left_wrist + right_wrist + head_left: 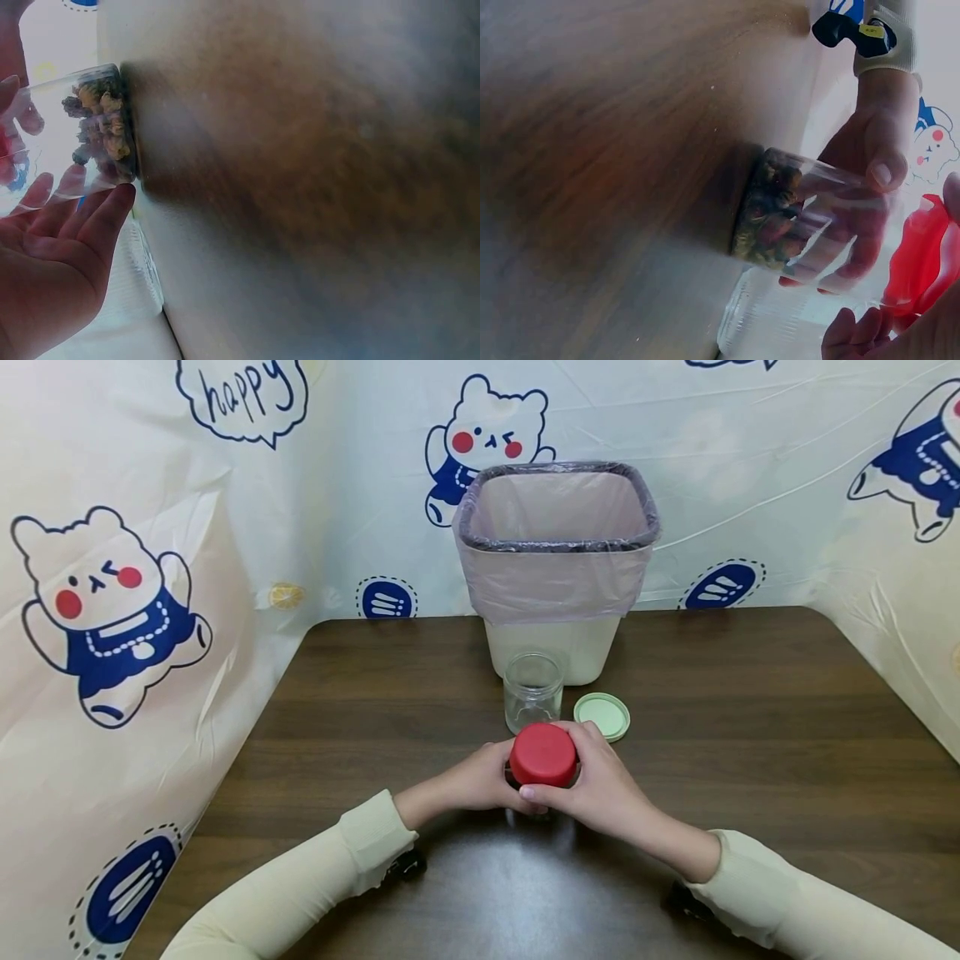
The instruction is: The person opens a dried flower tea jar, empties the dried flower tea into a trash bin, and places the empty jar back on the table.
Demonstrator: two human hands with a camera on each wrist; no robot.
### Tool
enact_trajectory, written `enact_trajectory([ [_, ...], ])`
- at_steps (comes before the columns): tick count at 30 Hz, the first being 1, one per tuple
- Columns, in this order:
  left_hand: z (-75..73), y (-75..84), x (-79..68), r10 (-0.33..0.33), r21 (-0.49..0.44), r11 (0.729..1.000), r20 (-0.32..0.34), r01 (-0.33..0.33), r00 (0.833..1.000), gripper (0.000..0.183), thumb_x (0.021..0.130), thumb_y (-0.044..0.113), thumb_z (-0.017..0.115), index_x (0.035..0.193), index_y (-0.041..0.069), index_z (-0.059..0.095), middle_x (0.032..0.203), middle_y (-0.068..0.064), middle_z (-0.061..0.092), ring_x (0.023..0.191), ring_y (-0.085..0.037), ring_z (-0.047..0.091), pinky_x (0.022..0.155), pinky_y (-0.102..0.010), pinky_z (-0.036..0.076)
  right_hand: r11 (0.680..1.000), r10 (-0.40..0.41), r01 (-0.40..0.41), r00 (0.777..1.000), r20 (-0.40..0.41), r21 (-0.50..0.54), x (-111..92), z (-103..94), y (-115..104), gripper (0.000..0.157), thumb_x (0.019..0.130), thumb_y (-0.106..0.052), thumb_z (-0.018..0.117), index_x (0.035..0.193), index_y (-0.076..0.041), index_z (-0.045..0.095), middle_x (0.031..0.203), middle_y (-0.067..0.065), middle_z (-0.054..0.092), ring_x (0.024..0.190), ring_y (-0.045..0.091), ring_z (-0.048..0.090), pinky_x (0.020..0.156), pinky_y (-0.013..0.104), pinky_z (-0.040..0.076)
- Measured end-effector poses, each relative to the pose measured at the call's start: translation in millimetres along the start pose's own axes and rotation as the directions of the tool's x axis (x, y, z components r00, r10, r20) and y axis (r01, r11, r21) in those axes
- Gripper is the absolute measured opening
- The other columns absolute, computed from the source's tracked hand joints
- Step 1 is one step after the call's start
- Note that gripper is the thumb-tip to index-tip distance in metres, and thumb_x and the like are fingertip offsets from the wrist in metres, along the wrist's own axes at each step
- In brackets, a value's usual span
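In the head view, the red lid [543,753] and both hands are hiding most of the jar [802,217] beneath; the wrist views are showing it better, though the worktop [375,693] is blurring there and the lid is running partly out of frame. The right hand [603,785] is also covering a little of the green lid [602,716], lying just beyond its fingers. A second jar [532,685], lidless, is standing close behind, before a bin [555,652] wearing a bag [555,581]. The jar itself is standing upright on the worktop, clear-walled, with dried flowers [105,127] filling its lower part. The left hand [480,781] is wrapping round its side, while the right hand is gripping the red lid.
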State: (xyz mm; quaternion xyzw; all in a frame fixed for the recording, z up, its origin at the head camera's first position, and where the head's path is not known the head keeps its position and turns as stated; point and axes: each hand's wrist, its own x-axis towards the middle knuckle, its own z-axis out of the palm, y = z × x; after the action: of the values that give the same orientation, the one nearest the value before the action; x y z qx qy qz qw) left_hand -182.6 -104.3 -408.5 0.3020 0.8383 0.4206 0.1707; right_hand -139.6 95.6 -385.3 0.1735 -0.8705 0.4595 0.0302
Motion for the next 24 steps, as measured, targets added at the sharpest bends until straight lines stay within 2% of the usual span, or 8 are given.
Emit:
enact_trajectory([
  [5, 0.5, -0.5, 0.3, -0.001, -0.006, 1.000, 0.005, 0.001, 1.000, 0.058, 0.073, 0.023, 0.086, 0.123, 0.017, 0.058, 0.108, 0.013, 0.065, 0.098, -0.004, 0.060, 0.084, -0.027, 0.049, 1.000, -0.001, 0.001, 1.000, 0.001, 0.007, 1.1, 0.5, 0.4, 0.071, 0.068, -0.036, 0.088, 0.127, -0.016, 0.054, 0.111, 0.000, 0.053, 0.101, 0.016, 0.053, 0.080, 0.040, 0.048],
  [14, 0.7, -0.1, -0.1, 0.001, -0.026, 1.000, 0.016, 0.000, 1.000, 0.058, 0.073, 0.023, 0.086, 0.123, 0.019, 0.057, 0.108, 0.014, 0.064, 0.098, -0.005, 0.059, 0.085, -0.028, 0.049, 0.987, -0.089, 0.078, 0.993, 0.077, 0.138, 8.4, -4.9, 7.8, 0.068, 0.067, -0.025, 0.088, 0.125, -0.012, 0.056, 0.118, 0.002, 0.054, 0.107, 0.019, 0.052, 0.086, 0.044, 0.047],
  [20, 0.9, 0.1, 0.7, -0.002, -0.016, 1.000, 0.010, 0.002, 1.000, 0.056, 0.073, 0.021, 0.085, 0.121, 0.017, 0.057, 0.106, 0.014, 0.064, 0.096, -0.005, 0.059, 0.085, -0.028, 0.049, 0.974, -0.126, 0.085, 0.975, 0.185, 0.212, 16.3, -14.3, 13.1, 0.066, 0.069, -0.024, 0.088, 0.127, -0.014, 0.057, 0.117, 0.003, 0.054, 0.108, 0.021, 0.052, 0.087, 0.044, 0.048],
  [24, 0.7, -0.4, 1.1, 0.001, -0.021, 1.000, 0.002, -0.001, 1.000, 0.054, 0.072, 0.020, 0.086, 0.118, 0.017, 0.058, 0.104, 0.013, 0.065, 0.094, -0.006, 0.060, 0.084, -0.027, 0.049, 0.960, -0.171, 0.101, 0.950, 0.262, 0.260, 24.3, -20.0, 17.5, 0.065, 0.070, -0.022, 0.087, 0.128, -0.015, 0.058, 0.117, 0.002, 0.054, 0.109, 0.021, 0.051, 0.088, 0.044, 0.047],
])
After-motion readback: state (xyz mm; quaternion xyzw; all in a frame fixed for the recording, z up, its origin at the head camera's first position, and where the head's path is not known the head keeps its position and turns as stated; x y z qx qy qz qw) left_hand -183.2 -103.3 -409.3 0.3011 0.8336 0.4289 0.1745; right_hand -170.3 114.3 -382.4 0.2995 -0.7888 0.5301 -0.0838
